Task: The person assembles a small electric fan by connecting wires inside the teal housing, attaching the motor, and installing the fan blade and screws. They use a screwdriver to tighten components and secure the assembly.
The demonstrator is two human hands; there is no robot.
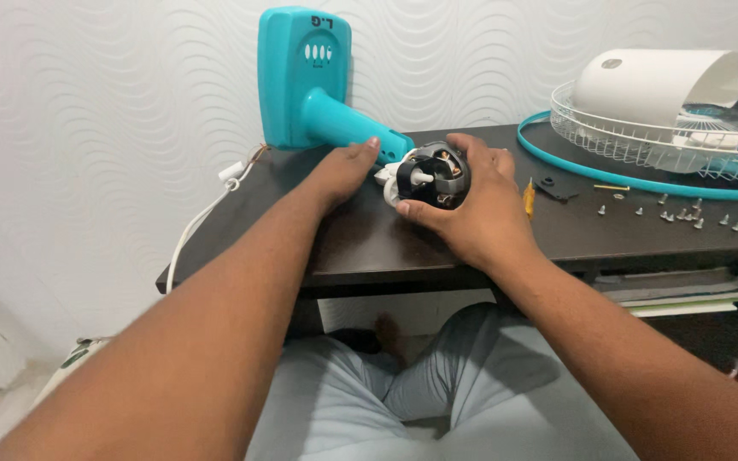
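— Motor (pixel 431 175) is the landmark, then: where does it sit?

— On the dark desk (pixel 369 243), near the back, just at the end of the teal stand (pixel 305 81) whose neck slopes down to it. Its white shaft points toward the person.

— And the hands?

— The right hand (pixel 480 201) wraps the motor from its right side, fingers curled over the top and thumb under the front; it holds the motor. The left hand (pixel 343 171) lies left of the motor, fingers fairly flat and close together, fingertips touching the stand's neck. Whether it grips anything cannot be told.

— What lies right of the motor?

— Just beside the right hand, a yellow-handled tool (pixel 529 198), mostly hidden. Further right, a small black part (pixel 554 188), then scattered screws (pixel 681 215). Behind those, a white wire grille (pixel 642 141) with a teal rim, and a white cover (pixel 655 85) resting on it.

— And left of the motor?

— A white cord (pixel 202 218) with a plug hangs over the desk's left edge, well apart from it.

— Below?

— The person's knees in pale trousers.
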